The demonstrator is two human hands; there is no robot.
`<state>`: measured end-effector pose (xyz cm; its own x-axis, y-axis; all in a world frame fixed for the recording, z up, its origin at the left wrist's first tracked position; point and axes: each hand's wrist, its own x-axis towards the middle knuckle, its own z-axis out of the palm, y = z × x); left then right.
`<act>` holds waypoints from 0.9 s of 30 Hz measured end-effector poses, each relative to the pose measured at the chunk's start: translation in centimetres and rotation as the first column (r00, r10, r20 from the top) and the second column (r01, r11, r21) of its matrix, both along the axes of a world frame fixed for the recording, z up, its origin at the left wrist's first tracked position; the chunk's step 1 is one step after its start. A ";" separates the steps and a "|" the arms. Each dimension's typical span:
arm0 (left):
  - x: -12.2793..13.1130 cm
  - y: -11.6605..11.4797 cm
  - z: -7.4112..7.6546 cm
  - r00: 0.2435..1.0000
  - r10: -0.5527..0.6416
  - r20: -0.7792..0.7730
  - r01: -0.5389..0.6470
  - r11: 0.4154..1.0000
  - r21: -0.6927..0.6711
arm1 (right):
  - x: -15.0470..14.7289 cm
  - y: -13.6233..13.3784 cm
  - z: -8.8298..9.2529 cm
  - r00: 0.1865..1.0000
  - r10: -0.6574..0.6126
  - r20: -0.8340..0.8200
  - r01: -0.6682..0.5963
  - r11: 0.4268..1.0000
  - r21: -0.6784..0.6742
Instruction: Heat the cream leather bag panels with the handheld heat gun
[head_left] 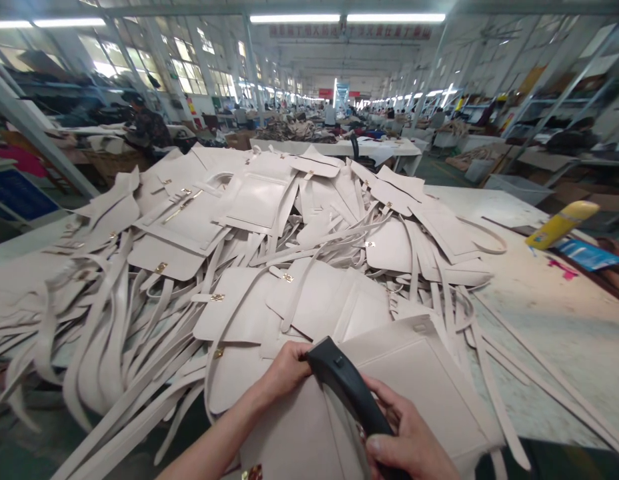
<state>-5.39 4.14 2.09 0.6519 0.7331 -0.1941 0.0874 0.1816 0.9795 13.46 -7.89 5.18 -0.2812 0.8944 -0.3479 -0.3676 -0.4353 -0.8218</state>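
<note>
My right hand [402, 430] wraps around the lower part of a black curved handheld tool [339, 373] with a small button, its thumb lying across the body. The tool slants over a light beige leather bag [299, 427] close in front of me. My left hand [287, 370] is closed at the bag's upper edge, beside the tool's far end, which hides its fingertips. Gold hardware [252, 473] shows low on this bag. Another beige panel [424, 373] of it spreads to the right, behind my right hand.
A big heap of similar beige bags [259, 200] covers much of the table [564, 320], with long straps [104, 347] hanging over the front left. At right lie a yellow bottle-like container [562, 225] and a blue packet [589, 255]. Other people [144, 127] are farther back.
</note>
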 end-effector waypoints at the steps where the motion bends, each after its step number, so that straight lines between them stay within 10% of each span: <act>1: 0.0 0.1 -0.1 1.000 -0.013 0.007 0.013 1.000 -0.003 | 0.1 0.1 0.1 1.000 -0.024 0.007 0.024 1.000 -0.002; 14: 1.9 0.6 1.2 0.926 -0.133 -0.353 0.197 0.969 0.152 | 3.4 -2.9 -1.2 0.922 -0.367 0.122 0.364 0.930 0.046; 22: -3.4 1.0 2.9 0.808 -0.099 -0.580 0.248 0.951 0.183 | 6.2 -3.2 -0.6 0.821 -0.510 0.258 0.517 0.855 0.045; 27: 2.6 3.7 3.0 0.877 -0.012 -0.480 0.220 0.899 0.379 | 6.0 -2.2 -1.2 0.844 -0.487 0.223 0.480 0.873 0.088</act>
